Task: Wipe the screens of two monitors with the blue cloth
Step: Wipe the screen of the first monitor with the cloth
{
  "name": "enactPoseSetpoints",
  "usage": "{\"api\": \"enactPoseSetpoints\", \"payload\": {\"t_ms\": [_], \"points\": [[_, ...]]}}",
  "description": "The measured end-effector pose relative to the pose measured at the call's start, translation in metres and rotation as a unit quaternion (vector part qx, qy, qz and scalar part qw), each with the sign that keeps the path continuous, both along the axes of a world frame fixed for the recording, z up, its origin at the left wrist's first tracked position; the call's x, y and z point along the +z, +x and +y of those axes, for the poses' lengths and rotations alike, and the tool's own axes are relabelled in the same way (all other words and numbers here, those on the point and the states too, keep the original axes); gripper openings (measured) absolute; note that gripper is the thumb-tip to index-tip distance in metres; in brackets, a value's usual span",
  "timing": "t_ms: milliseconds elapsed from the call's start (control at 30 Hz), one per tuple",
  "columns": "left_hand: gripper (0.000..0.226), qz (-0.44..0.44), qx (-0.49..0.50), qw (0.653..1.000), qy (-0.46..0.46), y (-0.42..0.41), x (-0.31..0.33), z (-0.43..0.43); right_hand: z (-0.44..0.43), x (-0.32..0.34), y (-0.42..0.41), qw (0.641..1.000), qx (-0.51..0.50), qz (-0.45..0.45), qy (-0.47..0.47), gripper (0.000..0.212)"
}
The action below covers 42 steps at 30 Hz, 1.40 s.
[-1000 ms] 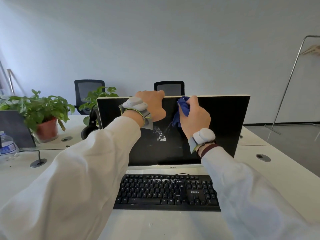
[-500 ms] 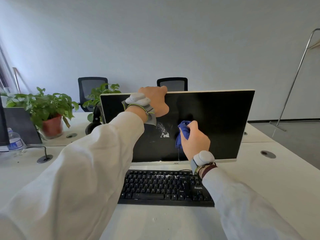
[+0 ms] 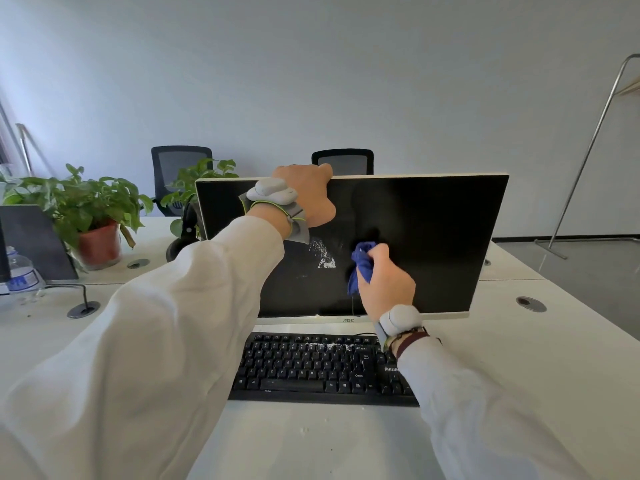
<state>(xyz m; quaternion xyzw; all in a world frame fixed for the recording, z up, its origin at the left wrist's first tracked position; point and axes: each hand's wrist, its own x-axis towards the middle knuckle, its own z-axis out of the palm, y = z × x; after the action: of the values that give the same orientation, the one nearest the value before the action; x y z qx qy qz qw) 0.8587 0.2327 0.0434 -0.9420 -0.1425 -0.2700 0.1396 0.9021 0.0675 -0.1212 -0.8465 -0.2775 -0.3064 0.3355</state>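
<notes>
With the left hand [image 3: 309, 197] gripping the top edge of the AOC monitor [image 3: 436, 233] and the right hand [image 3: 386, 284] bunching the blue cloth [image 3: 361, 268] against its lower screen, the tight wad could skip the white smear [image 3: 324, 257] beside it.

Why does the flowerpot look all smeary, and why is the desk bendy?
Head view: the flowerpot is motion-blurred, likely because the camera is moving; the head view's wide-angle lens bends the desk edges; the monitor in the middle looks sharp.
</notes>
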Motion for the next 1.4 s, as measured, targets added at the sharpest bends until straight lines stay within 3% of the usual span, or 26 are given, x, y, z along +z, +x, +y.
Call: {"api": "enactPoseSetpoints", "payload": {"t_ms": [167,367,467,567,667,767,800,933,1033,1200,1400], "points": [[0.031,-0.003,0.013,1.0,0.001,0.004,0.0,-0.002,-0.004,-0.01,0.0,0.999,-0.014,0.033,-0.005,0.024],[0.031,0.001,0.006,1.0,0.001,0.001,-0.001,-0.005,0.005,0.059,0.006,0.994,-0.009,-0.004,0.107,0.024],[0.024,-0.009,0.023,1.0,-0.006,0.003,-0.001,-0.006,0.008,0.062,0.008,0.995,0.012,-0.032,0.093,0.03],[0.019,-0.014,0.059,0.998,0.0,0.003,0.001,-0.011,0.005,0.032,0.009,0.997,0.021,-0.051,0.045,0.024],[0.025,-0.028,0.059,0.998,-0.005,0.002,0.001,-0.012,-0.003,-0.005,0.007,1.0,0.013,-0.015,-0.015,0.023],[0.007,-0.034,-0.012,0.999,-0.024,-0.007,0.002,-0.009,-0.01,-0.03,0.002,0.998,0.007,0.038,-0.053,0.02],[0.013,-0.022,-0.02,0.999,-0.023,-0.008,0.001,-0.007,-0.011,-0.033,0.0,0.997,0.004,0.043,-0.06,0.02],[0.022,-0.019,0.048,0.999,-0.014,0.002,0.0,-0.012,-0.006,-0.005,0.004,1.0,-0.014,0.006,0.016,0.02],[0.025,-0.014,0.038,0.999,-0.002,0.005,-0.003,-0.008,0.004,0.034,0.009,0.996,-0.013,-0.033,0.081,0.02],[0.026,-0.042,0.048,0.998,-0.002,0.009,-0.003,-0.002,0.006,0.026,0.008,0.997,0.015,-0.052,0.052,0.024],[0.033,0.0,0.029,1.0,0.006,0.004,0.001,-0.003,0.0,-0.031,0.005,0.999,0.003,0.026,-0.04,0.019]]}}
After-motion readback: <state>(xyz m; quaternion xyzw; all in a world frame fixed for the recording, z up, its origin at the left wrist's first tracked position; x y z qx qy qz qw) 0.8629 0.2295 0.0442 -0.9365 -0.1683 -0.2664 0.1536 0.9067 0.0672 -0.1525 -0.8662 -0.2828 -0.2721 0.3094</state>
